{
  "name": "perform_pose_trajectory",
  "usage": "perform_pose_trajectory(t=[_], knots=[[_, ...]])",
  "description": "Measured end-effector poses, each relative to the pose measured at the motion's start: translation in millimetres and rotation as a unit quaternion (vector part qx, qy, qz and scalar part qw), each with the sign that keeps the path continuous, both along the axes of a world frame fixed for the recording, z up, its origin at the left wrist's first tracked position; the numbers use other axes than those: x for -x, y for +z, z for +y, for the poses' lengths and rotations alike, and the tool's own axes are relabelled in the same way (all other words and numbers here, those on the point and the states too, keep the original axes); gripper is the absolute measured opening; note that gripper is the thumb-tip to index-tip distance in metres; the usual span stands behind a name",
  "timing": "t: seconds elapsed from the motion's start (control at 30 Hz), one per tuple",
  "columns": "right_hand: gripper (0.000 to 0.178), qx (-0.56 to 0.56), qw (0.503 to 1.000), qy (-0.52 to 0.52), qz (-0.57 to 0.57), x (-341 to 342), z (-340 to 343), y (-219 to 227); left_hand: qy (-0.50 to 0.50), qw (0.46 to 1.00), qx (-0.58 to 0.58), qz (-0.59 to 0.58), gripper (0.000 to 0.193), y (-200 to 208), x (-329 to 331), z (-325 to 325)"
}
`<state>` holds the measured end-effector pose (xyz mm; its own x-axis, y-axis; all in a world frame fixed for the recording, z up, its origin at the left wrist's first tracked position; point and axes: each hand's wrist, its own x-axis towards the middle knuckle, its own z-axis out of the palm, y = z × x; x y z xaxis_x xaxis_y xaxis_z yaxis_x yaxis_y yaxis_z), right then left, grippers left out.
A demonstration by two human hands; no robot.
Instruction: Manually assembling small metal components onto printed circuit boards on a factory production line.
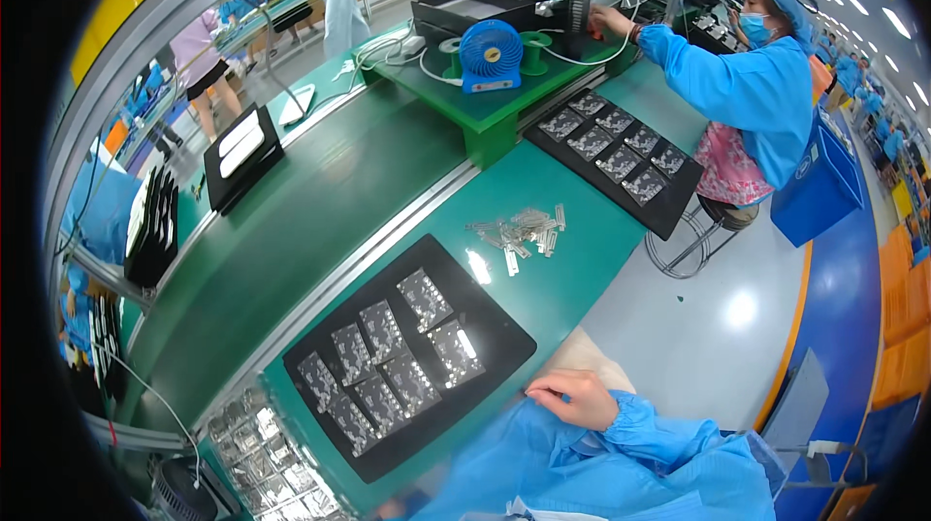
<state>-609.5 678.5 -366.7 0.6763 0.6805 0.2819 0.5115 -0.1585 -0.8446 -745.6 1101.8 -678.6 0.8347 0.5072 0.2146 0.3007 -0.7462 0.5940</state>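
My right hand (577,399) is at the near edge of the green bench, its fingers curled together. Whatever they may hold is hidden. Of my left hand (393,508), only a dim, blurred bit shows at the lower edge, close to the bench; its fingers cannot be made out. Nearest to both hands lies a black tray (509,339) bearing several dark circuit boards (409,383) with silvery parts. Beyond the tray is a loose heap of small clear and metallic strips (524,230). By the tray's left side, a clear plastic blister tray (276,458) holds shiny metal pieces.
A second black tray of boards (621,148) lies farther right, beside a co-worker in blue (737,85). A blue fan (492,56) stands on a raised green shelf (436,94). Along the bench runs a green conveyor belt (320,201). A blue bin (819,182) stands on the floor.
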Motion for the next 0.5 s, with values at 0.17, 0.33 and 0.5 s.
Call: perform_pose_trajectory(t=[0.17,0.33,0.5], knots=[[0.008,-0.009,0.999,0.021,-0.026,-7.6,12.4,8.6,-0.001,1.000,0.016,0.001,0.023,6.5,-7.4,11.9],[0.008,-0.029,0.999,0.027,-0.033,-21.8,17.3,25.3,0.001,0.999,0.041,0.014,0.023,5.0,-5.2,12.1],[0.009,-0.023,0.998,0.030,-0.044,-44.3,-1.5,31.6,0.002,0.997,0.071,0.034,0.024,1.4,-4.1,-3.1]])
